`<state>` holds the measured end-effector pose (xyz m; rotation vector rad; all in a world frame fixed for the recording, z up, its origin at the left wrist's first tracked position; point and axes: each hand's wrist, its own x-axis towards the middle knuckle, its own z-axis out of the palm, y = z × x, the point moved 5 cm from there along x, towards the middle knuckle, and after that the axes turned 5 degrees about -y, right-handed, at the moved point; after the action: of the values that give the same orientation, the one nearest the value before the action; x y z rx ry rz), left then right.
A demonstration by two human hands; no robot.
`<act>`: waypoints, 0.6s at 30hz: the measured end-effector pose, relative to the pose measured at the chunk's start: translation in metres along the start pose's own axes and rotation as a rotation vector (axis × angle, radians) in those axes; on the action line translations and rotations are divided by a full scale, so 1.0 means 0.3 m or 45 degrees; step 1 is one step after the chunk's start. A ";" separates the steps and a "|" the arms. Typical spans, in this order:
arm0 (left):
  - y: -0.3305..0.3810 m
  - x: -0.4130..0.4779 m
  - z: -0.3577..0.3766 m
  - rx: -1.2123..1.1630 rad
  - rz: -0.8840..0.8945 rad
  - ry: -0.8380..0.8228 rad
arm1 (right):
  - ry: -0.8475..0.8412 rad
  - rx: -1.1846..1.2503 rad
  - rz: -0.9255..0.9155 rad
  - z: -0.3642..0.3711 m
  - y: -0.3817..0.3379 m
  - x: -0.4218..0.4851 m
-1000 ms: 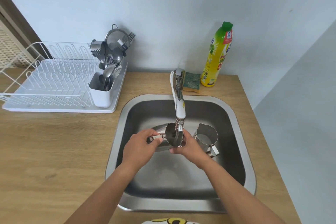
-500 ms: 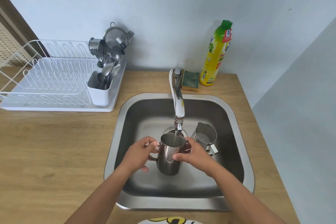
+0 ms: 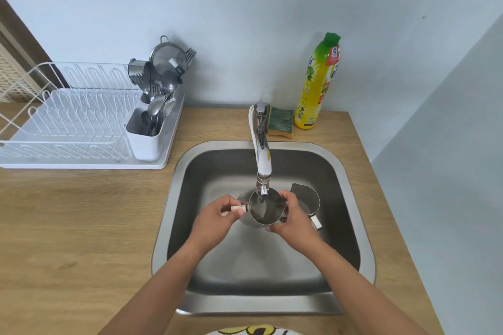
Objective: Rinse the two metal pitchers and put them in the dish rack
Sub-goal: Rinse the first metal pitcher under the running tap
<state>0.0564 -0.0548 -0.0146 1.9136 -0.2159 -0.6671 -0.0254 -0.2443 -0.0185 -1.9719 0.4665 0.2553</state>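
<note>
I hold one metal pitcher (image 3: 265,209) under the faucet (image 3: 261,152), tilted so its mouth faces me. My left hand (image 3: 217,221) grips its handle on the left side. My right hand (image 3: 292,216) cups its right wall. A thin stream of water runs from the spout into the pitcher. The second metal pitcher (image 3: 307,200) stands upright on the sink floor just right of my right hand, partly hidden by it. The white dish rack (image 3: 68,122) sits on the counter at the left.
A steel sink (image 3: 351,198) is set in a wooden counter (image 3: 76,226). A white cutlery holder (image 3: 147,136) with spoons and a strainer fills the rack's right end. A sponge (image 3: 281,123) and a yellow soap bottle (image 3: 317,84) stand behind the sink.
The pitcher has risen from lower in the sink up to the spout and tipped from upright so its mouth faces me. Both hands kept hold of it.
</note>
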 end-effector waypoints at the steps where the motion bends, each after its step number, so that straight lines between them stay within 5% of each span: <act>1: 0.009 -0.004 -0.016 0.069 0.001 0.038 | -0.033 0.070 0.012 0.008 0.003 0.009; 6: 0.010 -0.014 -0.044 -0.012 -0.140 -0.013 | -0.222 0.222 0.059 -0.004 -0.008 0.035; 18: -0.007 -0.003 -0.012 -0.132 -0.168 -0.078 | -0.193 0.073 0.028 -0.036 -0.047 0.055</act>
<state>0.0574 -0.0505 -0.0152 1.8204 -0.0917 -0.8105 -0.0049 -0.2521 -0.0086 -1.8763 0.3932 0.3979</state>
